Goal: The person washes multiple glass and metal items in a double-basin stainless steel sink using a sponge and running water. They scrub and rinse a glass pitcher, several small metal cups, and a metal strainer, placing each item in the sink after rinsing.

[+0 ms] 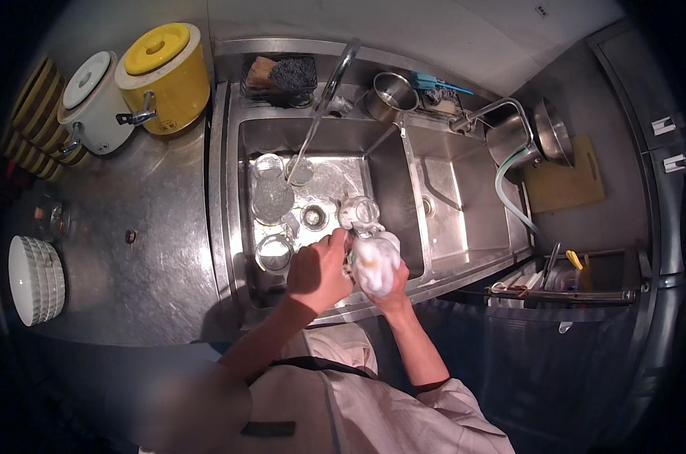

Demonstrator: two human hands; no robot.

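Over the near edge of the left steel sink basin (391,193), my right hand (397,284) is closed on a foam-covered sponge or cloth (375,264). My left hand (320,269) is curled beside it, its fingers around a small item mostly hidden by the hand and foam; what it is I cannot tell. Just beyond the foam lies a soapy clear glass vessel (360,211). Water runs from the faucet (340,68) into a clear container (272,198) at the basin's left. Further glass vessels (274,253) rest on the basin floor near the drain (314,217).
Left counter: yellow dispenser (167,85), white dispenser (96,108), stacked white bowls (36,281). Behind the sinks: scrubber basket (279,79), steel pot (392,96), blue-handled brush (434,81). Right: second basin (439,198), faucet with hose (505,187), steel bowl (553,133), cutting board (570,181), utensil drawer (559,292).
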